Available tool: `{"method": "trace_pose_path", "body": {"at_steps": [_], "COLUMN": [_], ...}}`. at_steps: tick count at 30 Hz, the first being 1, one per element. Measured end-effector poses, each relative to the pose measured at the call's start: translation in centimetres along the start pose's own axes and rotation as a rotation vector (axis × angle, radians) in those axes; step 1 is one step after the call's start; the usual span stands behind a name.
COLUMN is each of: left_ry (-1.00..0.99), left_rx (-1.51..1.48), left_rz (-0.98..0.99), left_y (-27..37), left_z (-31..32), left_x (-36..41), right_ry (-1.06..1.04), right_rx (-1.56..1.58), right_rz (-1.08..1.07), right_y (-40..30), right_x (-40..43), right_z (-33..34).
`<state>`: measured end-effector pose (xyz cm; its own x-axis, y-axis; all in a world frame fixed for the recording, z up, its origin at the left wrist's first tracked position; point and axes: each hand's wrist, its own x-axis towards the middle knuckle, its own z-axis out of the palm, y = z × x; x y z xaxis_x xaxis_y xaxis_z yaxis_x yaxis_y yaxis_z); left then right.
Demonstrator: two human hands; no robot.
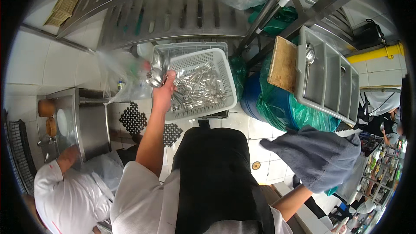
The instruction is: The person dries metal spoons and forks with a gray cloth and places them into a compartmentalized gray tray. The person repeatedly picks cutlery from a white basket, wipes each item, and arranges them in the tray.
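My left hand point(165, 89) grips a bunch of metal spoons point(156, 74), bowls upward, over the left side of a white perforated plastic basket point(231, 81). Loose forks and other cutlery point(204, 86) lie jumbled in that basket. On the right, a dark grey cloth point(320, 156) covers my right hand, so its fingers are hidden; only the forearm shows. Above the cloth sits a grey cutlery tray point(328, 74) with long compartments. A few spoons point(309, 55) lie in its leftmost compartment, and part of another metal piece shows further right.
A wooden board point(282, 65) stands against the tray, over a blue barrel point(252, 96) with green plastic bags. Slatted metal shelving point(175, 13) spans the top. Clear plastic hangs left of the basket. A co-worker in white point(71, 195) is at a metal sink point(92, 120) on the left.
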<state>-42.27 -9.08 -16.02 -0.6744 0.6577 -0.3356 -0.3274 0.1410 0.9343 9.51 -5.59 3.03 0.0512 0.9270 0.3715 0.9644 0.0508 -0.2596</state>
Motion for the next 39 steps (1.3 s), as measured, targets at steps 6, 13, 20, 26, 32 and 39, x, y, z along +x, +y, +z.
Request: {"method": "trace_pose_path", "body": {"at_steps": [6, 13, 20, 26, 32, 39], "left_ry": [0.004, -0.149, -0.738, -0.753, -1.011, -0.840], "left_rx": [-0.006, -0.184, -0.118, 0.233, 0.376, -0.184], "left_rz": [-0.020, -0.010, 0.079, 0.169, 0.209, 0.163], "left_y": [0.2, -0.3, -2.4, -0.7, 0.9, 4.0], "left_z": [-1.6, 3.1, 15.0, 18.3, 17.4, 13.4], "left_x": [-6.0, -15.6, -30.0, -34.6, -33.2, -27.9], "right_ry": [-0.005, -0.026, -0.277, -0.387, -0.385, -0.415], "right_rx": [0.169, 0.419, 0.678, 0.609, 0.484, 0.367], "right_rz": [-0.036, -0.134, -0.482, -0.702, -0.775, -0.573], "right_y": [0.3, 0.9, -1.0, -1.0, -1.7, -4.4], "right_x": [-0.9, -4.0, -9.2, -12.1, -12.2, -6.1], "right_z": [1.1, -0.8, -0.9, -1.2, -1.3, -2.6]}}
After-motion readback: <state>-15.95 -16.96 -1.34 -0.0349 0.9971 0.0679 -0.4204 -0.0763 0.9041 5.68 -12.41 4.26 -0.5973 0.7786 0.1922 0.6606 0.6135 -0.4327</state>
